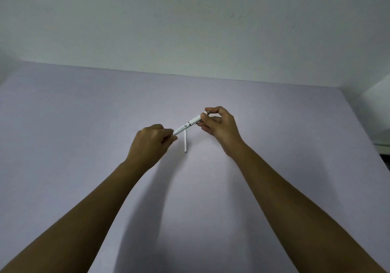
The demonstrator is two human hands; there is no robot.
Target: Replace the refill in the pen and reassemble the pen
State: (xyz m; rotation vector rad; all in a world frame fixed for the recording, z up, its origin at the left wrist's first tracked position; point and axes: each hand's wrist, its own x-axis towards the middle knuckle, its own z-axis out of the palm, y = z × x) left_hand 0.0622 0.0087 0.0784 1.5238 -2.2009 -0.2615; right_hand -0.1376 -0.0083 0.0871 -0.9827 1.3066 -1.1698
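Your two bare forearms reach in from the bottom corners and meet over the middle of the pale lilac bench [84, 114]. Your left hand [150, 144] is curled closed, knuckles up, its fingertips pinched round the lower end of a white pen [186, 125]. Your right hand [219, 125] is closed as well, thumb and forefinger gripping the pen's upper end, where a metal clip and a darker tip show just beside the fingers. You hold the pen slanted, lower at the left and higher at the right, clear of the bench between both hands; a thin silver band rings the barrel about midway, with small print on the part toward your left hand. Just below the pen, a slim white refill [185, 143] lies on the bench, nearly straight toward you, its far end hidden behind the barrel. Whether the refill touches the pen cannot be told. Beyond the bench rises a plain white wall [190, 23].
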